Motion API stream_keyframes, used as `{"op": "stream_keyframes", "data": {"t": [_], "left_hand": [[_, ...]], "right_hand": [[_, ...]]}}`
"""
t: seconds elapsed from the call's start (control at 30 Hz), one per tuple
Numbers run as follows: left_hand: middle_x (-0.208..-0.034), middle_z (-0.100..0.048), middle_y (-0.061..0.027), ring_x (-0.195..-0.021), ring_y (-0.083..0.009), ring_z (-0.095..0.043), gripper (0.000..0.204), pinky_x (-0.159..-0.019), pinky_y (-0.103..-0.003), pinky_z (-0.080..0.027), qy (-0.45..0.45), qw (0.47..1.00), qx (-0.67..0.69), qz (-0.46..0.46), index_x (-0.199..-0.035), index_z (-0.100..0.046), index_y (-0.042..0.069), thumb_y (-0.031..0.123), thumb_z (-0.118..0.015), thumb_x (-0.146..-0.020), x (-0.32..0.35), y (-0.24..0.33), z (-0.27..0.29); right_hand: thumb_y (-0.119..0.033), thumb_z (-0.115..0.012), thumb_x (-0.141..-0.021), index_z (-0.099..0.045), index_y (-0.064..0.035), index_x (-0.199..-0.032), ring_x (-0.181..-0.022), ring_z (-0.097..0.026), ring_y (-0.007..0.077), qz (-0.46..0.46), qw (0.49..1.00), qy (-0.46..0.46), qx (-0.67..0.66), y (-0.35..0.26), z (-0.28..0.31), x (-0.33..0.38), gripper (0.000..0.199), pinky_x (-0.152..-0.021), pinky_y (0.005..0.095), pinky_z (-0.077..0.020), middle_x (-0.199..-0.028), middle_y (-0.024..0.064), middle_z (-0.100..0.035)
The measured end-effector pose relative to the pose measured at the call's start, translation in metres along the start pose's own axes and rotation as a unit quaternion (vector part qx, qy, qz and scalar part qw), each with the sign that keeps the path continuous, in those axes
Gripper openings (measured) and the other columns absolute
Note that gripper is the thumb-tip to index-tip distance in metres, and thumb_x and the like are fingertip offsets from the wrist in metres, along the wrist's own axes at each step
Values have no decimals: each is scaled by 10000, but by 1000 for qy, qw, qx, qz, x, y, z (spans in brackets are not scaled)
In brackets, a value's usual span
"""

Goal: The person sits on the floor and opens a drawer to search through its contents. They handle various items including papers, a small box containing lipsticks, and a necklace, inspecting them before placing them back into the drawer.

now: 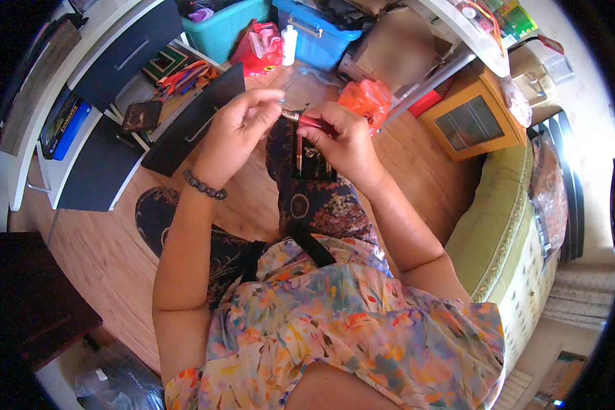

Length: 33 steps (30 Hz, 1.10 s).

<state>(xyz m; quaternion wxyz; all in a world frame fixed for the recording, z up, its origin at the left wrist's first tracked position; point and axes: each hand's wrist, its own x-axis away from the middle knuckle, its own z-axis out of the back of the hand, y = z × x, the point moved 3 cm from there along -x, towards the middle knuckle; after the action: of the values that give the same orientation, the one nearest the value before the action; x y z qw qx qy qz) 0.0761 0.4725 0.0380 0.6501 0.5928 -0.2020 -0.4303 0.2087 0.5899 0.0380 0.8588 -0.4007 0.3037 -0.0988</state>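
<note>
Looking down through the head view, your right hand [345, 140] has its fingers curled tight around a red pen [307, 121], raised in front of you above a dark pouch [312, 164] on your lap. Your left hand [238, 126] pinches the pen's metal tip, thumb and forefinger closed. An orange bag [369, 97] lies on the wooden floor [109, 239] beyond.

red plastic bag [258, 49] beside teal bin [225, 31], on its right | blue bin [316, 35] further right of teal bin | orange bag [367, 98] below blue bin | yellow wooden cabinet [473, 116] far right of teal bin
</note>
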Motion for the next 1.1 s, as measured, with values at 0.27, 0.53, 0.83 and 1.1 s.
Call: {"op": "stream_keyframes", "data": {"t": [0.27,0.53,0.83,1.1], "left_hand": [[-656,-555,42,-550,-13,-444,286,-491,-171,-349,51,996,-20,72,-807,-640,51,304,-554,-910,3,-2,6],[-605,-497,65,-518,0,-401,287,-451,-154,-289,67,988,86,106,-734,-610,81,315,-576,-897,1,-14,21],[-661,-530,53,-550,-6,-425,206,-468,-159,-319,72,987,94,106,-802,-608,82,268,-592,-891,4,-12,27],[-704,-562,30,-575,-23,-461,163,-501,-168,-367,84,991,79,74,-883,-633,51,206,-584,-894,4,-8,32]], "right_hand": [[-68,-715,-726,-630,-6,-841,-665,-589,240,29,999,21,6,2,1,-1,156,-603,321,-469,-763,117,-603],[-53,-716,-732,-625,4,-843,-697,-594,196,-49,998,17,-29,8,3,2,154,-616,299,-468,-779,99,-612],[-66,-731,-721,-659,-11,-891,-702,-595,195,8,1000,18,-10,8,7,-1,192,-623,299,-466,-782,98,-621],[-53,-688,-776,-645,-21,-1015,-768,-555,124,-28,999,-10,-33,15,6,0,245,-692,249,-437,-829,47,-598]]}}
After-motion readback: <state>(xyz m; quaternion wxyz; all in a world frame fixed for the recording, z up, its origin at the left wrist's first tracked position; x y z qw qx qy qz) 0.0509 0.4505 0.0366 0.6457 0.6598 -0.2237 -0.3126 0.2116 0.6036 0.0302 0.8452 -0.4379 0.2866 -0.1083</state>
